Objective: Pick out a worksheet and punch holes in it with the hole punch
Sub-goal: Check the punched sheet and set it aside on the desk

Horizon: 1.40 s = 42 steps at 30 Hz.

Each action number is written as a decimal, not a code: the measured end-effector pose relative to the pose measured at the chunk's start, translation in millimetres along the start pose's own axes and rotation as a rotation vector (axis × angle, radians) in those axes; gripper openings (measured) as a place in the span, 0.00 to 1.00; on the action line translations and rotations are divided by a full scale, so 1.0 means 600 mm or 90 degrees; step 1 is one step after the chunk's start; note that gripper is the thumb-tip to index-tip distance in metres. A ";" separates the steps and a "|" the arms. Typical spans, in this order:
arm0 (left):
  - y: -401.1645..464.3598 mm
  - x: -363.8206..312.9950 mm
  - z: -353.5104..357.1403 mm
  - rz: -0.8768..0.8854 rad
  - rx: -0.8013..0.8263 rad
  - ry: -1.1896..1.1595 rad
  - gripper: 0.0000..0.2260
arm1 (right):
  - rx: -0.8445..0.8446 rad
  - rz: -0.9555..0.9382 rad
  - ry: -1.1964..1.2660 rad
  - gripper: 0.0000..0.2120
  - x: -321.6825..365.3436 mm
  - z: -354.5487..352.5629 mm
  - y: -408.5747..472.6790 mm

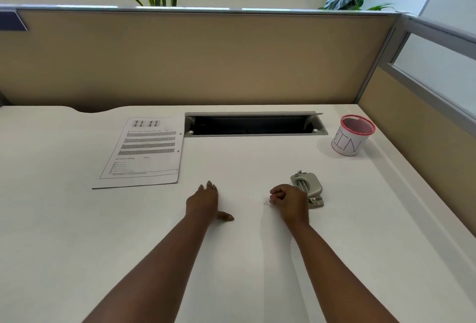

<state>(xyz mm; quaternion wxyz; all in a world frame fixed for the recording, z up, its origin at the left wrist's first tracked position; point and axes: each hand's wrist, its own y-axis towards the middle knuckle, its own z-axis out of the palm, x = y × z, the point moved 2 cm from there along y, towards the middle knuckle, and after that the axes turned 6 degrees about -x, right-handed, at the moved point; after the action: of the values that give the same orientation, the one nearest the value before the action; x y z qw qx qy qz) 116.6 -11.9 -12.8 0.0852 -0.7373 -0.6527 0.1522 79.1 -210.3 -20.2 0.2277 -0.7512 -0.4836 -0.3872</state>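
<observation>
A small stack of printed worksheets point(144, 152) lies on the white desk point(77, 232) at the left, with a punched hole showing near its right edge. The grey metal hole punch point(307, 186) sits on the desk at the right. My right hand point(289, 201) rests just left of the punch with its fingers curled inward, pinching at tiny white paper dots point(265, 203) on the desk. My left hand point(204, 201) lies flat on the desk, palm down, fingers apart, below the worksheets' lower right corner and holding nothing.
A pink mesh cup labelled "BIN" point(351, 138) stands at the back right. An open cable slot point(253, 125) is cut into the desk behind the hands. Beige partition walls close the back and right sides, with plants behind them.
</observation>
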 end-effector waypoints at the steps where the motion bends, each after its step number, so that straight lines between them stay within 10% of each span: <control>1: 0.000 -0.001 -0.001 -0.002 0.000 0.006 0.51 | 0.000 0.015 0.001 0.08 -0.004 -0.008 0.001; 42: -0.007 -0.004 0.010 0.004 -0.032 -0.011 0.47 | 0.098 -0.161 -0.246 0.12 0.018 0.040 -0.011</control>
<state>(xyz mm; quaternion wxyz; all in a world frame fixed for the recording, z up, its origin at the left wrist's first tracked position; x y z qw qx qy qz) 110.5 -14.2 -16.8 0.0606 -0.7398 -0.6548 0.1425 84.2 -184.1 -26.2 0.1368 -0.7252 -0.6366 -0.2238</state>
